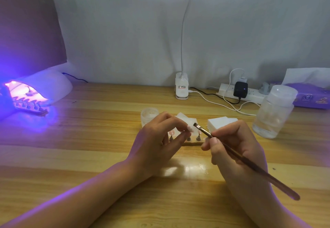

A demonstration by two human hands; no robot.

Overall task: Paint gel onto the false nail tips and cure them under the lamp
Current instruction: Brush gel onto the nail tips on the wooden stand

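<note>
My left hand [160, 138] pinches a pale pink false nail tip [190, 128] between thumb and forefinger, just above a small holder base [193, 143] with little metal stands. Another pink tip [171, 132] stands on the base, partly hidden by my fingers. My right hand [235, 147] grips a long brown gel brush [250, 163]; its dark bristles [195, 125] hover a short way right of the held tip. At the far left a white curing lamp [44, 88] glows violet over a second holder of tips [30, 105].
A small clear gel jar [149, 116] and white pads [221, 122] lie behind my hands. A clear plastic bottle [274, 111] stands at the right. A desk lamp base [181, 88], a power strip [241, 92] with cables and a purple tissue pack [310, 95] line the wall.
</note>
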